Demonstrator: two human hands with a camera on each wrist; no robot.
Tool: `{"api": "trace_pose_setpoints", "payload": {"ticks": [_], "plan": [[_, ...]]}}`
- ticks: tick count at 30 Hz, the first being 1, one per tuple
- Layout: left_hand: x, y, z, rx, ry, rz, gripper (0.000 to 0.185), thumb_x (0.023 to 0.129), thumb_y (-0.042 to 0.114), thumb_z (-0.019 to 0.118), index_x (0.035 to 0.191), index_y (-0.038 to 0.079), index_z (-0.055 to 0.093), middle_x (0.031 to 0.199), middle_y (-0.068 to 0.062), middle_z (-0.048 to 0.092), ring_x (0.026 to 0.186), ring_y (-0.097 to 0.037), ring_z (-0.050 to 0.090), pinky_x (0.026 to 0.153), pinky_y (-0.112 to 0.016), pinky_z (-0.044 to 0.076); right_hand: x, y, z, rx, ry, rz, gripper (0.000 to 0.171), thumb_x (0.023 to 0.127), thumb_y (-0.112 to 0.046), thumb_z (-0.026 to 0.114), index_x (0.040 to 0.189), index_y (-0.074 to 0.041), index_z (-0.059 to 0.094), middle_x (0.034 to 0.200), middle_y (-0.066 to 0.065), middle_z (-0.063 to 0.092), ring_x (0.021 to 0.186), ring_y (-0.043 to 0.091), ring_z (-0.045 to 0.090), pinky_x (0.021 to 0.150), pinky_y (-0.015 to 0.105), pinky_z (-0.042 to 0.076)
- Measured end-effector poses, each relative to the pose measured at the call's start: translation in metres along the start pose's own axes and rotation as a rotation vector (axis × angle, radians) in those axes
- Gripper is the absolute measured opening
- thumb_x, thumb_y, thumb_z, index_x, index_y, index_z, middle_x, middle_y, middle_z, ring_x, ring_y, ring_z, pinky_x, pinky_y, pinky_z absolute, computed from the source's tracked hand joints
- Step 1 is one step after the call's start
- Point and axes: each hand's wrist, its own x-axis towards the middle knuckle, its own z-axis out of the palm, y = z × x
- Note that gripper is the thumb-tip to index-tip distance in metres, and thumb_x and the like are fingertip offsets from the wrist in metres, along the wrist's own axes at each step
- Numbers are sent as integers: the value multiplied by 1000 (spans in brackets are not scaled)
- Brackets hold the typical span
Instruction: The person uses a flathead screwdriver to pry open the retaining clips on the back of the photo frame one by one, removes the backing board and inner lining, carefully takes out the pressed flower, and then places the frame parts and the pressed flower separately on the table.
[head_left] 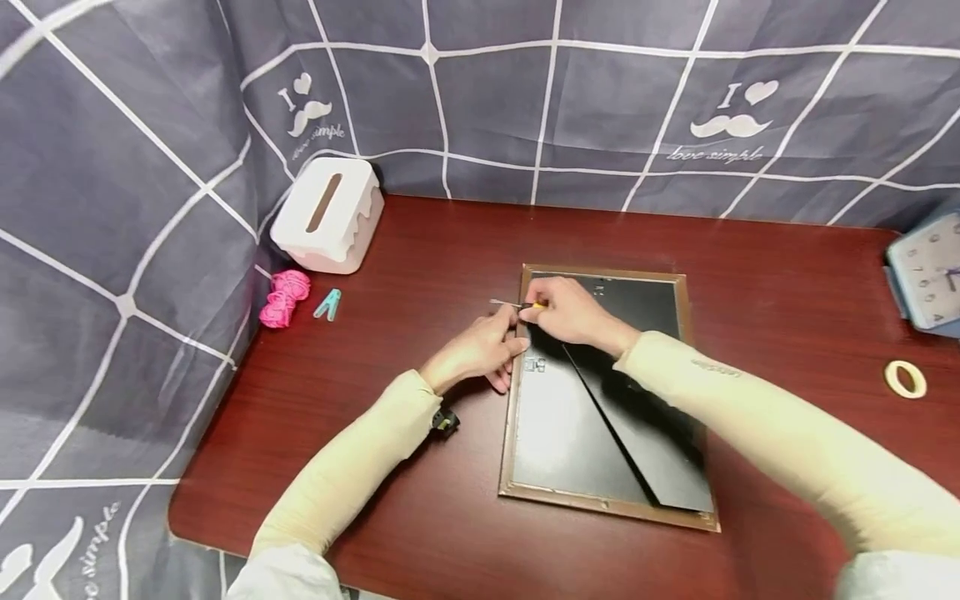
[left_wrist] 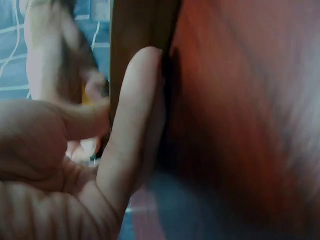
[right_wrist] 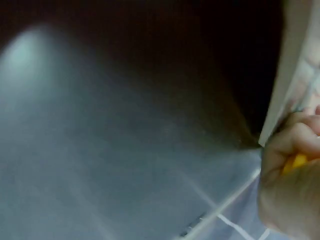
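A picture frame point(head_left: 509, 442) lies face down, its black backing board point(head_left: 555, 442) and hinged stand leg point(head_left: 663, 458) uppermost. At the upper left edge my left hand point(head_left: 483, 346) grips the brown border, thumb on top. In the left wrist view a finger point(left_wrist: 132, 110) runs along the border's outer side. My right hand point(head_left: 573, 310) pinches the yellow and black handle of a screwdriver point(head_left: 504, 302) over the frame's upper left part. Its thin metal shaft points left, past the border and above my left fingers. A bit of the yellow handle point(right_wrist: 296, 163) shows in the right wrist view.
On the left of the reddish table point(head_left: 420, 275) are a white tissue box point(head_left: 330, 212), pink yarn point(head_left: 285, 298) and a teal clothespin point(head_left: 327, 305). A tape ring point(head_left: 892, 379) and a clock point(head_left: 930, 271) are on the right. A grey checked curtain point(head_left: 487, 100) hangs behind.
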Motion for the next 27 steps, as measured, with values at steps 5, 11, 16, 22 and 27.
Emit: {"api": "trace_pose_setpoints", "payload": {"ticks": [5,11,16,22,27], "plan": [[1,5,9,-15,3,-44,29,113,16,60,134,2,45,77,-13,61,52,-23,74,56,-41,71,-26,-2,-26,-11,2,112,13,100,-20,74,94,-11,69,70,-1,61,65,17,49,67,31,42],[26,8,-20,141,49,-1,27,112,18,62,131,-1,58,90,-16,72,69,-23,79,70,-38,73,-61,-3,-47,18,48,196,12,102,-21,73,95,-11,70,78,0,66,76,19,56,72,32,46],[69,14,-36,560,304,240,28,108,23,65,131,9,74,121,-9,79,107,-23,77,98,-39,66,-87,-1,-49,57,103,258,10,100,-19,73,93,-12,70,74,3,67,70,15,55,66,28,44],[86,49,-24,814,298,290,33,108,25,70,135,8,75,133,-14,71,131,-35,62,109,-46,62,-106,-2,-50,64,100,284,12,99,-21,73,94,-11,71,75,6,69,66,12,54,60,26,44],[105,60,-18,901,279,331,26,107,31,72,118,10,81,120,-9,80,120,-30,70,100,-43,65,-116,-4,-53,47,117,290,15,101,-23,72,93,-11,70,75,8,70,64,13,56,59,26,45]]}}
